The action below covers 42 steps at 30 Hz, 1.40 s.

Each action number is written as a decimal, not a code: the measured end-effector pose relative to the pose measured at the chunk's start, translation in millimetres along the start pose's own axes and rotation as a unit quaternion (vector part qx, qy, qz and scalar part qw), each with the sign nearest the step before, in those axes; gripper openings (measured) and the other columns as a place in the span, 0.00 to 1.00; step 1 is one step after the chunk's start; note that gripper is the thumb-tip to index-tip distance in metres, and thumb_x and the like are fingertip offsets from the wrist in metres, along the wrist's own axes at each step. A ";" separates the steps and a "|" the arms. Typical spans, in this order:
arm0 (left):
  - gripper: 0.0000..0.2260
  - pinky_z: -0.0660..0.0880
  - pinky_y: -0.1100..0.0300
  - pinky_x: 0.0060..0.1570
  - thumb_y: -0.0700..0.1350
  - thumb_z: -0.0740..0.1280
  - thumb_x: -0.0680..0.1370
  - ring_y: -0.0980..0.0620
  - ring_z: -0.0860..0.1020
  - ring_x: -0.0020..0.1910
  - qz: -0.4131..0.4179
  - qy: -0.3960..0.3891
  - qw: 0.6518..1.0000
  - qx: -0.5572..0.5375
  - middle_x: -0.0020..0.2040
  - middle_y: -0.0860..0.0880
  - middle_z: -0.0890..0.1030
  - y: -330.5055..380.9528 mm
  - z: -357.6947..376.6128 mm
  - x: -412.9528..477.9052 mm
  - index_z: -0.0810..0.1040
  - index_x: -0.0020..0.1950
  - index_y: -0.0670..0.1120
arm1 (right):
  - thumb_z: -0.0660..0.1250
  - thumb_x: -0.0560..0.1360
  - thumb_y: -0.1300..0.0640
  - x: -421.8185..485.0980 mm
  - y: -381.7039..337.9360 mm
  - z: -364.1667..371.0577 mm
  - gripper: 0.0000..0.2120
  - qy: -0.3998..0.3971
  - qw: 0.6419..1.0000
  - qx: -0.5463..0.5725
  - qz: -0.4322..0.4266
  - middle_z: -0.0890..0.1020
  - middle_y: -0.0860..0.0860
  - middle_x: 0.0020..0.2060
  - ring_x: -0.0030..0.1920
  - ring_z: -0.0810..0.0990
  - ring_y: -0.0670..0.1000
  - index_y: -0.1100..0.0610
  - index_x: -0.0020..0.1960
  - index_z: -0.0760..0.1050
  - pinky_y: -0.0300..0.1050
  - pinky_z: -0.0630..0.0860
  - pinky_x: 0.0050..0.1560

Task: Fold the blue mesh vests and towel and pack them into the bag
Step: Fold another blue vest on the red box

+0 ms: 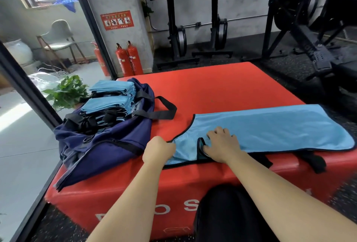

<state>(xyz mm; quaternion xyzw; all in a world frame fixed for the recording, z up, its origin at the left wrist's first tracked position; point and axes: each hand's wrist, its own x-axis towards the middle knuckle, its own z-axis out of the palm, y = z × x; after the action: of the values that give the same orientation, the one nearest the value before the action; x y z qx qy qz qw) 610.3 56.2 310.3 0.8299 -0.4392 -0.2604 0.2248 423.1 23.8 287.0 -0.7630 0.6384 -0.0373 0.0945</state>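
A blue mesh vest [270,131] with black trim is laid flat along the near edge of a red padded box [222,91], reaching towards its right edge. The vest's left end is gripped in the closed fist of the left hand [159,149], while the right hand [222,145] is pressed down on the vest just beside it, fingers spread. At the left edge, an open navy bag [104,145] is seen holding stacks of folded blue fabric [108,102].
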 end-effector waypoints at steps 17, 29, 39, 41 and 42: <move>0.22 0.72 0.54 0.45 0.50 0.63 0.81 0.40 0.78 0.52 0.127 0.021 0.989 0.077 0.56 0.45 0.77 -15.9 -11.8 27.8 0.62 0.72 0.50 | 0.51 0.80 0.44 -7.3 0.4 -5.8 0.20 -0.038 0.997 0.068 0.008 0.68 0.52 0.65 0.65 0.64 0.55 0.50 0.66 0.72 0.55 0.62 0.63; 0.24 0.71 0.54 0.48 0.50 0.69 0.74 0.42 0.73 0.50 0.022 -0.005 0.998 0.052 0.61 0.40 0.72 -2.1 -11.7 4.4 0.61 0.60 0.41 | 0.55 0.75 0.33 -15.1 -4.9 -4.6 0.34 -0.058 0.998 0.020 0.004 0.62 0.53 0.74 0.72 0.59 0.56 0.49 0.75 0.61 0.56 0.59 0.69; 0.23 0.69 0.54 0.38 0.35 0.59 0.77 0.43 0.76 0.40 0.163 0.088 0.948 0.258 0.43 0.47 0.79 -12.7 -17.8 -4.9 0.58 0.69 0.49 | 0.55 0.75 0.32 -20.3 -7.5 -8.2 0.37 -0.089 0.996 0.007 0.004 0.56 0.54 0.77 0.75 0.55 0.57 0.50 0.78 0.56 0.57 0.57 0.72; 0.27 0.70 0.54 0.39 0.35 0.60 0.76 0.42 0.80 0.45 0.169 0.074 0.923 0.339 0.50 0.45 0.80 -22.5 -17.4 -1.4 0.56 0.72 0.49 | 0.53 0.76 0.32 -21.5 -8.0 -6.9 0.37 -0.095 0.995 0.001 0.003 0.53 0.54 0.78 0.76 0.53 0.57 0.50 0.79 0.53 0.57 0.55 0.73; 0.27 0.70 0.53 0.39 0.36 0.60 0.77 0.41 0.81 0.48 0.173 0.070 0.915 0.357 0.54 0.45 0.79 -27.4 -15.6 0.3 0.55 0.73 0.49 | 0.52 0.77 0.32 -21.5 -8.7 -6.2 0.37 -0.095 0.995 -0.001 0.002 0.53 0.54 0.78 0.77 0.52 0.56 0.50 0.79 0.53 0.57 0.55 0.73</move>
<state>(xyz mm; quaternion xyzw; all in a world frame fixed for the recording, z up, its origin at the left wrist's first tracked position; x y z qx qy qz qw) 637.1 72.3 305.6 0.7822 -0.6227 0.0157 -0.0144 426.5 45.7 296.1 -0.7618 0.6282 0.0362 0.1536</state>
